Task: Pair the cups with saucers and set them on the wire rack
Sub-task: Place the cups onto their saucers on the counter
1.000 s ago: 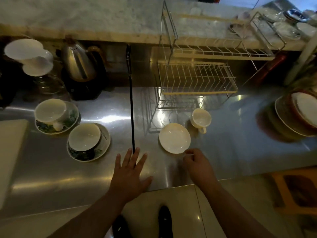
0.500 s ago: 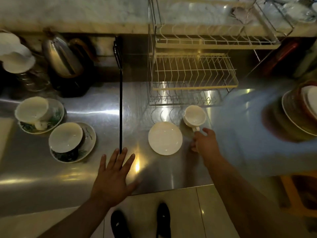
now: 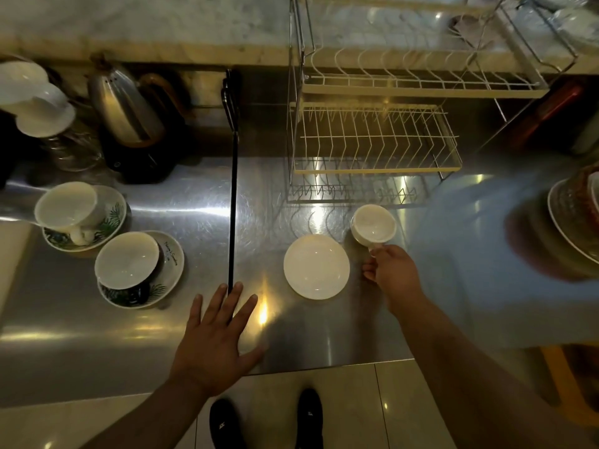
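Observation:
A plain white saucer (image 3: pixel 316 266) lies on the steel counter in front of the wire rack (image 3: pixel 372 137). Just right of it stands a white cup (image 3: pixel 373 225), upright, with its handle toward me. My right hand (image 3: pixel 390 274) has its fingers pinched on that handle. My left hand (image 3: pixel 214 338) rests flat on the counter with fingers spread, left of the saucer. At the left, two more white cups (image 3: pixel 127 265) (image 3: pixel 66 206) sit tilted on leaf-patterned saucers (image 3: pixel 170 268) (image 3: pixel 113 210). The rack's shelves hold nothing.
A thin black rod (image 3: pixel 232 189) runs along the counter from the back wall to my left fingertips. A metal kettle (image 3: pixel 124 108) and stacked white dishes (image 3: pixel 35 102) stand at the back left. Stacked plates (image 3: pixel 573 218) sit at the right edge. The counter's front edge (image 3: pixel 324 367) is near me.
My right hand moved from the saucer's near rim up and right to the cup's handle and closed on it. My left hand stayed flat on the counter.

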`<state>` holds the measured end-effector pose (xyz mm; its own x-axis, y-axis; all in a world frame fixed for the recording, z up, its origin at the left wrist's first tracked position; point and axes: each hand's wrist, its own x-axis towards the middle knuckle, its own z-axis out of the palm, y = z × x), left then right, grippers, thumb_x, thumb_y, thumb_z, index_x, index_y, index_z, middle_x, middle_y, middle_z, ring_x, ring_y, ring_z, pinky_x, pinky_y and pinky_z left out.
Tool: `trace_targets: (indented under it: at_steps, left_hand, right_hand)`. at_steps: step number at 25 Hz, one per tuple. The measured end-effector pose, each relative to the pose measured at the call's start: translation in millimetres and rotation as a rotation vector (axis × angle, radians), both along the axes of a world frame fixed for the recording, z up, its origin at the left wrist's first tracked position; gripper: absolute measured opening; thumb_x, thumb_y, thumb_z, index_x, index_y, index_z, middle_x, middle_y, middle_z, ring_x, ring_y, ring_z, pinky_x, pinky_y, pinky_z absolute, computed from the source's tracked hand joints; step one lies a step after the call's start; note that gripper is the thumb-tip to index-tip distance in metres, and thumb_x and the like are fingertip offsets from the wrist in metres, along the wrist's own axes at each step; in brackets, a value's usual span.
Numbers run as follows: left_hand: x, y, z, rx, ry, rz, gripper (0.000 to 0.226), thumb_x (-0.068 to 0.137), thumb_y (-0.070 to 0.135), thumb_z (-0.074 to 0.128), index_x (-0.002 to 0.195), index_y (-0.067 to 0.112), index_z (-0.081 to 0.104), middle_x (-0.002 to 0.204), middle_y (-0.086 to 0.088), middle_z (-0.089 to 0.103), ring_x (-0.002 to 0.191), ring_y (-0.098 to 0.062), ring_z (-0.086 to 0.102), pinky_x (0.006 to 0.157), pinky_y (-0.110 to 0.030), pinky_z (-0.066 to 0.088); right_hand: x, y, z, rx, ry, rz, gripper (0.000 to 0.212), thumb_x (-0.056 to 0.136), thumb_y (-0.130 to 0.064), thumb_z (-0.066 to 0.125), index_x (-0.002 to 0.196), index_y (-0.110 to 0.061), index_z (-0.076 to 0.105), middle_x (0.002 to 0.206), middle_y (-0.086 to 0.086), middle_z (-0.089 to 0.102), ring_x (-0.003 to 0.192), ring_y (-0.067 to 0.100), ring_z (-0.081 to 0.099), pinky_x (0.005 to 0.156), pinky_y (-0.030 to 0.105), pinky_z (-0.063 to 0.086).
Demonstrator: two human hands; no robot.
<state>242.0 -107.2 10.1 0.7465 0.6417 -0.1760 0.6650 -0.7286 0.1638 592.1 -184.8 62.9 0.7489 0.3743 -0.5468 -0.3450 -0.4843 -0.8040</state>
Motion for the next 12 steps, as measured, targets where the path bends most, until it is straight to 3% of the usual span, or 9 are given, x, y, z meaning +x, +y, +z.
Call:
trace_targets:
  at_steps: [4,12]
  left_hand:
    - [1,0,5,-0.014,0.000,0.003,0.087,0.091,0.082,0.034,0.162,0.033,0.022,0.172,-0.004,0.011,0.159,-0.027,0.004,0.122,-0.065,0.013]
    - [-1,-1,7,-0.019,-0.003,0.001,0.086,0.091,0.081,0.036,0.162,0.033,0.023,0.172,-0.004,0.010,0.159,-0.028,0.004,0.123,-0.065,0.011]
  right_hand:
    - [-22,-4,17,0.090,-0.064,0.056,0.020,0.101,-0.020,0.055,0.087,-0.010,0.065,0.079,0.012,0.068,0.071,0.021,0.066,0.072,0.039,0.059]
    - [-91,-16,32,0.152,0.081,0.120,0.020,0.103,-0.014,0.052,0.093,-0.001,0.064,0.079,0.013,0.067,0.071,0.020,0.063,0.069,0.036,0.056]
